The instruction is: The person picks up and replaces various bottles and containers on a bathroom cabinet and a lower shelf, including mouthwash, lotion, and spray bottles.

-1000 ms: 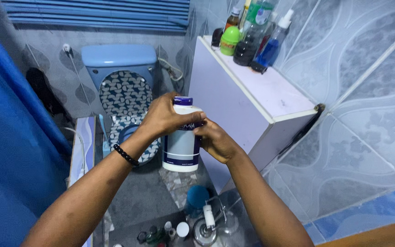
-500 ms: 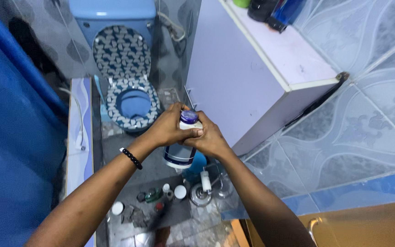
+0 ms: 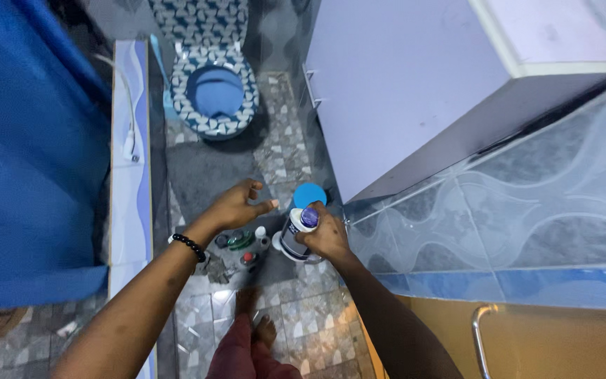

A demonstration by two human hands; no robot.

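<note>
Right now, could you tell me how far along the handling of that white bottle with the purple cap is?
Done: the white bottle is down at floor level among the small bottles. In hand: the right hand grips it near its purple cap; the left hand hovers open, apart. Left: the grip is not yet released.

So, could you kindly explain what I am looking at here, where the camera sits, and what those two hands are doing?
There is no machine here: the camera is worn on a person's head and looks straight down, so both arms reach in from the bottom of the picture. The room is a small tiled bathroom. The right hand grips a white bottle with a purple cap, held low, close to the floor. The left hand, with a black bead bracelet on its wrist, is open and holds nothing. Beneath the hands, several small bottles and a round blue lid are on the floor. Further up are a patterned toilet, a white cabinet and, at left, a blue curtain.
</note>
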